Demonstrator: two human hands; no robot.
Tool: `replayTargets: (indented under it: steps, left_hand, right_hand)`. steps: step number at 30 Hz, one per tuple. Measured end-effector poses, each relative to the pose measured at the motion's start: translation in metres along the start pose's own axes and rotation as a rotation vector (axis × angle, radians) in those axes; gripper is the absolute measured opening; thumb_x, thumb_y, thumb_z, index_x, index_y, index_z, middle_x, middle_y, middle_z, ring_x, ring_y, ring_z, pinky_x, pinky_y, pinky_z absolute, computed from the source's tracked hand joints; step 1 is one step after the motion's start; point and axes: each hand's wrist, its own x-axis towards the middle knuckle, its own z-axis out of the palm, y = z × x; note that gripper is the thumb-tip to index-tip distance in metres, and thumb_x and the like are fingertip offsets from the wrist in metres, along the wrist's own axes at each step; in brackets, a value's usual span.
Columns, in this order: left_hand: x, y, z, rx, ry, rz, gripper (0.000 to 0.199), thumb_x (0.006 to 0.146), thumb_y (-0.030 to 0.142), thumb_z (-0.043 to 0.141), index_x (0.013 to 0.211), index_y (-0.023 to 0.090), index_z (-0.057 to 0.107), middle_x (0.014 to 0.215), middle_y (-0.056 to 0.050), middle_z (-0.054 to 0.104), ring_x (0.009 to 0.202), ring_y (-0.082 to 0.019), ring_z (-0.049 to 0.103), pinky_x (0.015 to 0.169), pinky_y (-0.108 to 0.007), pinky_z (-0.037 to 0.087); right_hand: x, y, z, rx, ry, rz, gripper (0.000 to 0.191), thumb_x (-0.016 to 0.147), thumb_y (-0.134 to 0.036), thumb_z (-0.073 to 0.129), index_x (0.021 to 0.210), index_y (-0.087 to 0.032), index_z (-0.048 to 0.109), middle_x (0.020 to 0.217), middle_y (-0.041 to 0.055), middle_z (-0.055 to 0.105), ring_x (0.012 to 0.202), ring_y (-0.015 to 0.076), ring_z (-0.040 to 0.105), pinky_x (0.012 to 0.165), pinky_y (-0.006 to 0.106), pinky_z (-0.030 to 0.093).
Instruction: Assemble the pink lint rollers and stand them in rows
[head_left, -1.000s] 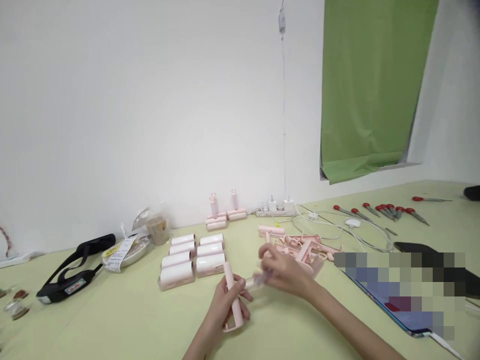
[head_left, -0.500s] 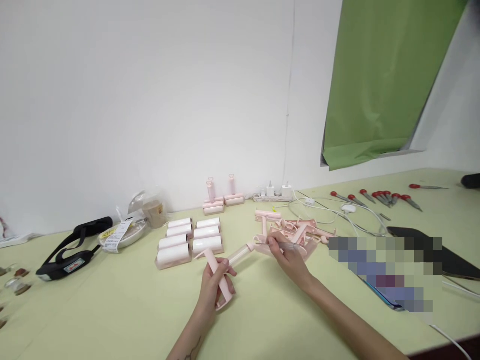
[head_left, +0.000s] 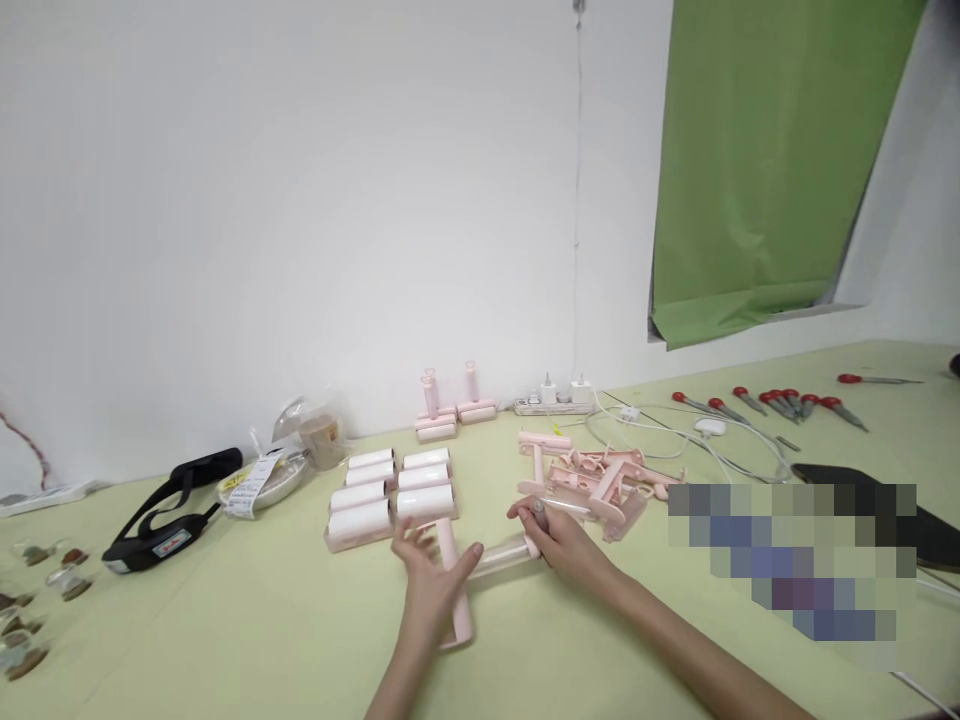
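A pink lint roller frame (head_left: 447, 548) with a clear handle (head_left: 501, 557) lies before me on the table. Over the frame is my left hand (head_left: 429, 590), its fingers spread and thumb stretched out, not wrapped round it. My right hand (head_left: 566, 545) is closed on a slim grey tool (head_left: 541, 515), mostly hidden in the fist, right at the handle's pink end. Behind that hand lies a heap of pink roller parts (head_left: 600, 475). White sticky rolls (head_left: 360, 522) in clear pink covers stand in two columns beyond my left hand.
Pink rollers (head_left: 436, 425) stand upright by the wall. A power strip (head_left: 553, 406) with white cables lies at the back. Red-knobbed grey tools (head_left: 780, 402) are at the right. A black strapped device (head_left: 171, 510), a wrapped bowl (head_left: 266, 485) and a cup (head_left: 321, 442) are at the left.
My left hand has loosened from the pink frame and spread its fingers. My right hand has come down from the heap to the handle's end. The view has shifted slightly.
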Motion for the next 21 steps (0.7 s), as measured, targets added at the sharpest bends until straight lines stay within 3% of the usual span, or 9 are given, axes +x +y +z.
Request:
replayTargets:
  steps: [2, 3, 5, 8, 10, 13, 16, 18, 21]
  left_hand:
    - [-0.004, 0.004, -0.003, 0.211, 0.176, 0.311, 0.091, 0.056, 0.042, 0.067, 0.124, 0.014, 0.013, 0.126, -0.019, 0.032, 0.115, -0.03, 0.036, 0.091, -0.044, 0.034]
    - [-0.006, 0.008, -0.003, 0.324, 0.126, 0.47, 0.088, 0.056, 0.042, 0.067, 0.124, 0.015, 0.018, 0.126, -0.017, 0.034, 0.117, -0.029, 0.034, 0.093, -0.044, 0.031]
    - [-0.011, 0.016, -0.001, 0.569, -0.16, 0.674, 0.067, 0.06, 0.04, 0.064, 0.117, 0.018, 0.036, 0.113, -0.011, 0.051, 0.106, -0.028, 0.046, 0.092, -0.044, 0.031]
    - [-0.012, 0.026, 0.009, 0.935, -0.478, 0.624, 0.022, 0.072, 0.032, 0.052, 0.087, 0.017, 0.058, 0.075, -0.007, 0.067, 0.071, -0.023, 0.061, 0.077, -0.04, 0.039]
    - [-0.009, 0.027, 0.015, 1.034, -0.495, 0.576, 0.017, 0.076, 0.024, 0.046, 0.076, 0.015, 0.06, 0.066, -0.008, 0.067, 0.061, -0.022, 0.062, 0.066, -0.036, 0.04]
    - [-0.003, 0.024, 0.016, 1.059, -0.513, 0.645, 0.013, 0.072, 0.018, 0.047, 0.073, 0.015, 0.06, 0.066, -0.008, 0.068, 0.06, -0.022, 0.062, 0.063, -0.033, 0.038]
    - [0.002, 0.019, 0.007, 1.098, -0.583, 0.759, 0.009, 0.068, 0.019, 0.05, 0.067, 0.017, 0.058, 0.062, -0.006, 0.067, 0.055, -0.02, 0.061, 0.059, -0.028, 0.035]
    - [0.005, 0.017, -0.001, 1.082, -0.636, 0.822, 0.006, 0.066, 0.019, 0.051, 0.064, 0.018, 0.057, 0.059, -0.003, 0.066, 0.052, -0.017, 0.059, 0.057, -0.026, 0.033]
    - [0.007, 0.016, -0.011, 1.035, -0.629, 0.787, 0.005, 0.063, 0.018, 0.052, 0.058, 0.019, 0.054, 0.054, 0.0, 0.063, 0.049, -0.014, 0.055, 0.054, -0.024, 0.028]
  right_hand:
    - [-0.002, -0.003, 0.002, -0.06, 0.012, -0.04, 0.035, 0.086, -0.041, 0.026, 0.087, -0.021, 0.054, 0.051, -0.0039, 0.044, 0.053, 0.0146, 0.048, 0.052, 0.024, 0.035]
    - [-0.003, -0.005, 0.003, -0.08, 0.012, -0.055, 0.035, 0.087, -0.041, 0.025, 0.087, -0.021, 0.054, 0.053, -0.0033, 0.047, 0.054, 0.0149, 0.049, 0.053, 0.025, 0.035]
    - [-0.005, -0.009, 0.003, -0.101, 0.022, -0.086, 0.037, 0.087, -0.042, 0.024, 0.088, -0.021, 0.055, 0.057, -0.0019, 0.052, 0.056, 0.0153, 0.051, 0.055, 0.025, 0.036]
    - [-0.005, -0.013, 0.004, -0.071, 0.02, -0.077, 0.038, 0.086, -0.045, 0.024, 0.087, -0.021, 0.054, 0.059, -0.0014, 0.055, 0.055, 0.0147, 0.053, 0.057, 0.025, 0.039]
    - [-0.004, -0.012, 0.007, 0.005, -0.071, 0.058, 0.043, 0.085, -0.048, 0.022, 0.079, -0.02, 0.053, 0.051, -0.0025, 0.052, 0.044, 0.0129, 0.051, 0.049, 0.023, 0.039]
    - [-0.003, -0.01, 0.015, -0.019, -0.209, 0.234, 0.049, 0.084, -0.051, 0.018, 0.06, -0.019, 0.046, 0.038, -0.0035, 0.043, 0.031, 0.0117, 0.043, 0.036, 0.021, 0.031]
    - [-0.003, -0.007, 0.019, -0.153, -0.172, 0.082, 0.05, 0.083, -0.049, 0.026, 0.047, -0.018, 0.044, 0.039, -0.0007, 0.045, 0.038, 0.0129, 0.046, 0.04, 0.022, 0.032]
    - [-0.004, -0.006, 0.015, -0.083, -0.243, -0.027, 0.054, 0.083, -0.047, 0.029, 0.043, -0.017, 0.047, 0.042, 0.0007, 0.05, 0.044, 0.0127, 0.05, 0.048, 0.022, 0.036]
    - [0.001, -0.003, 0.0, 0.038, -0.233, 0.006, 0.057, 0.082, -0.051, 0.029, 0.043, -0.016, 0.053, 0.041, -0.0003, 0.051, 0.044, 0.0118, 0.051, 0.05, 0.021, 0.039]
